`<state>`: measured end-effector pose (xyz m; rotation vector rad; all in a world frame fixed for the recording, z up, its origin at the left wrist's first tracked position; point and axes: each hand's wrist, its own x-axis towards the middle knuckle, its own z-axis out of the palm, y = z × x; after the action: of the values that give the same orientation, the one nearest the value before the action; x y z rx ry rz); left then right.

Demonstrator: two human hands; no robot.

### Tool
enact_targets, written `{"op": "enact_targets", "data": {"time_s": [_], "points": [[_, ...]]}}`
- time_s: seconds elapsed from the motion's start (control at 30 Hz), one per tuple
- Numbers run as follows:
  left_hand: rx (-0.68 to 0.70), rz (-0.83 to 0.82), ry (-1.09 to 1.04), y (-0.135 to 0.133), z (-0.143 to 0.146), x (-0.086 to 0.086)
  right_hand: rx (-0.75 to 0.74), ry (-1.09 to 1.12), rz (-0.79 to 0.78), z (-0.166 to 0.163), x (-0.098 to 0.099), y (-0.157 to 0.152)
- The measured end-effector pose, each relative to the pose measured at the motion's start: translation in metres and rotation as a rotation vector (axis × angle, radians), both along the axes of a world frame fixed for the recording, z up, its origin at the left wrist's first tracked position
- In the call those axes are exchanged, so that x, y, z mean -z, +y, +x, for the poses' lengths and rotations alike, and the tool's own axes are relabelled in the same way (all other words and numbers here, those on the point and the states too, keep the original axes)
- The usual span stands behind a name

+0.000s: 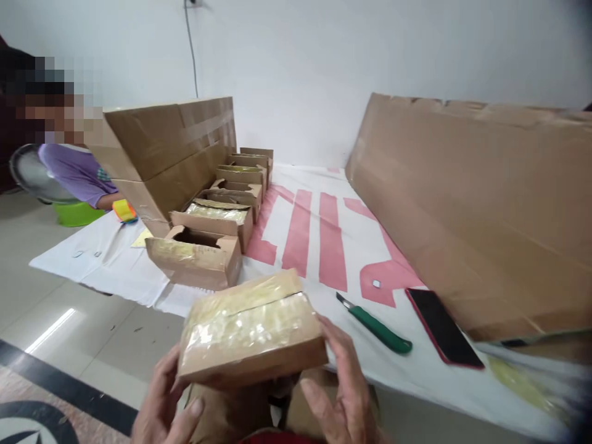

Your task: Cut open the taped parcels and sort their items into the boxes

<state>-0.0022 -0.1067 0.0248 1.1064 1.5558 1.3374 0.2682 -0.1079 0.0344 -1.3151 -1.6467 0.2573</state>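
Rectangular cardboard box [250, 320], glossy-taped top, long axis left-right, right end angled slightly away, held at table [393, 379] edge between left hand [161, 401] and right hand [345, 382], fingers curved against its 2 ends.

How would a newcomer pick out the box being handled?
Find the big pink-and-white cloth, then its near edge. There the left hand and right hand hold a cardboard box with shiny tape on top. It alone is held; the other boxes stand lined up on the cloth.

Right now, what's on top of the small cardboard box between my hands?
Shiny yellowish tape lies across the small cardboard box; its closed top hides whatever's inside.
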Motion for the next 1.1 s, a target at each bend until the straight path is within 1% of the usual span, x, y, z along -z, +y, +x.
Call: {"op": "enact_targets", "data": {"time_s": [0.07, 0.13, 0.2, 0.23, 0.27, 0.33, 0.4, 0.47, 0.57, 0.67, 0.73, 0.8, 0.9, 1.0, 1.1], "points": [[0.132, 0.074, -0.040, 0.020, 0.043, -0.007, 0.155, 0.049, 0.016, 0.020, 0.014, -0.008], [0.213, 0.163, -0.007, 0.050, 0.072, -0.005, 0.260, 0.069, 0.037, 0.032, 0.036, -0.011], [0.257, 0.175, 0.085, 0.079, 0.089, 0.006, 0.299, 0.057, 0.033, 0.039, 0.056, -0.012], [0.247, 0.168, 0.111, 0.092, 0.093, 0.012, 0.299, 0.056, 0.027, 0.042, 0.063, -0.011], [0.239, 0.149, 0.127, 0.102, 0.096, 0.017, 0.288, 0.063, 0.017, 0.047, 0.067, -0.011], [0.208, 0.104, 0.136, 0.113, 0.096, 0.022, 0.254, 0.121, -0.033, 0.059, 0.067, -0.009], [0.171, 0.073, 0.137, 0.116, 0.095, 0.020, 0.238, 0.245, -0.107, 0.076, 0.061, -0.004], [0.118, 0.074, 0.125, 0.116, 0.094, 0.013, 0.243, 0.406, -0.171, 0.093, 0.056, 0.005], [0.079, 0.086, 0.109, 0.118, 0.098, 0.004, 0.216, 0.552, -0.204, 0.108, 0.057, 0.023], [0.079, 0.098, 0.219, 0.120, 0.104, 0.003, 0.163, 0.562, -0.203, 0.109, 0.062, 0.038], [0.071, 0.122, 0.290, 0.120, 0.106, 0.006, 0.137, 0.564, -0.202, 0.106, 0.064, 0.042], [0.069, 0.133, 0.318, 0.117, 0.105, 0.010, 0.122, 0.570, -0.201, 0.103, 0.065, 0.044], [0.081, 0.127, 0.364, 0.114, 0.102, 0.012, 0.117, 0.584, -0.209, 0.101, 0.066, 0.046], [0.064, 0.120, 0.412, 0.112, 0.101, 0.011, 0.124, 0.596, -0.221, 0.101, 0.066, 0.048], [0.046, 0.102, 0.394, 0.111, 0.104, 0.010, 0.154, 0.598, -0.218, 0.109, 0.064, 0.045]]}}
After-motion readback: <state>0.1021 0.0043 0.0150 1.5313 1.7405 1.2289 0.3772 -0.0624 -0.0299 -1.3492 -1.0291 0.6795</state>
